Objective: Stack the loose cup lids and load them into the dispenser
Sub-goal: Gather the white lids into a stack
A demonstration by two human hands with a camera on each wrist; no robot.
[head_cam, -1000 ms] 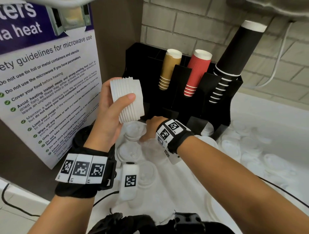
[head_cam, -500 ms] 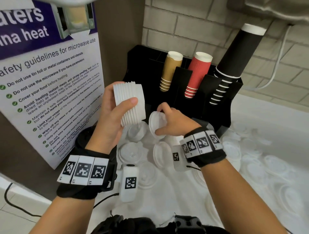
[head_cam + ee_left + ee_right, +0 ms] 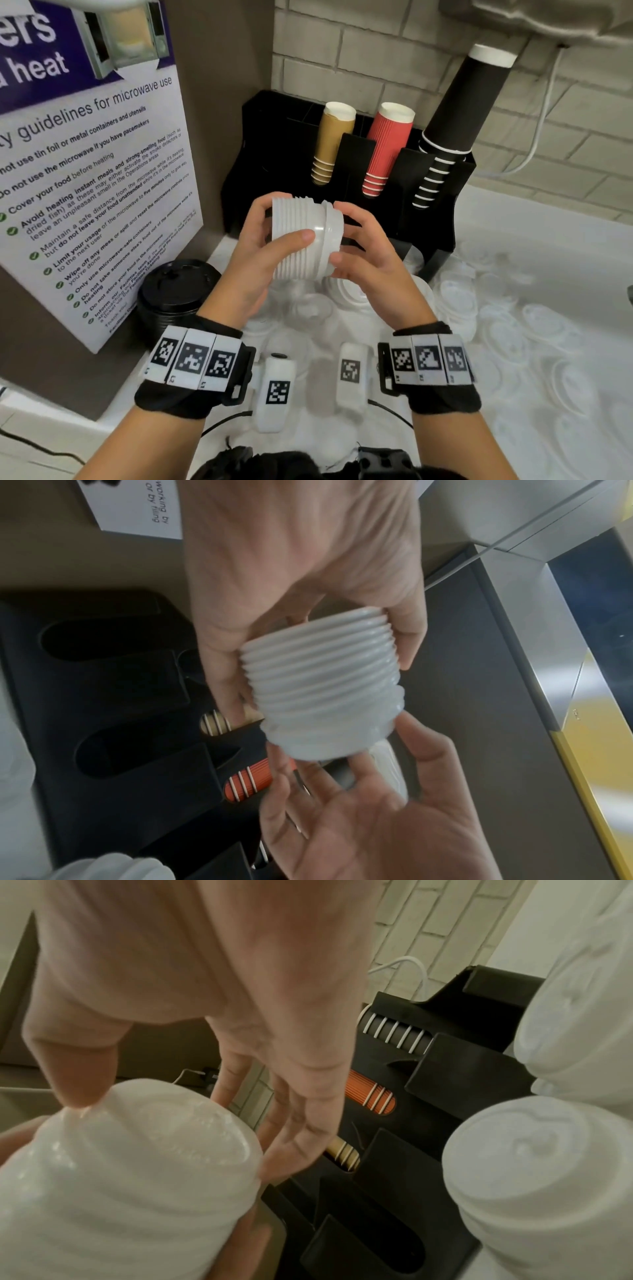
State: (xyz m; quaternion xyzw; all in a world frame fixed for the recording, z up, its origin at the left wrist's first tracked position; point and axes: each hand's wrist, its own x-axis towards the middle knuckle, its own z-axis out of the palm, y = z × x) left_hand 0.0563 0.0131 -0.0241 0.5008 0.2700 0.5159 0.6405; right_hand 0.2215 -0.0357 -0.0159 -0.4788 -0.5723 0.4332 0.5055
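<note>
My left hand [image 3: 289,219] grips a sideways stack of white cup lids [image 3: 294,246] in front of the black dispenser [image 3: 442,219]. My right hand [image 3: 337,234] holds one more white lid [image 3: 334,222] against the stack's right end, thumb below and fingers over the rim. In the left wrist view the stack [image 3: 325,683] shows ribbed edges, and the right hand's fingers [image 3: 342,785] cup its end. In the right wrist view the thumb [image 3: 78,1069] touches the end lid's [image 3: 164,1131] rim. Two dispenser slots [image 3: 103,637] stand dark and empty.
Brown [image 3: 334,144], red [image 3: 387,147] and black [image 3: 455,113] cup stacks fill the dispenser's upper tubes. Several loose white lids [image 3: 513,325] cover the counter on the right. Short white lid stacks [image 3: 548,1177] stand near the dispenser. A black lid stack [image 3: 178,294] sits by the poster [image 3: 85,171].
My right hand lifted a lid from the counter and brought it left onto the end of the stack. My left hand shifted the stack rightward to meet it.
</note>
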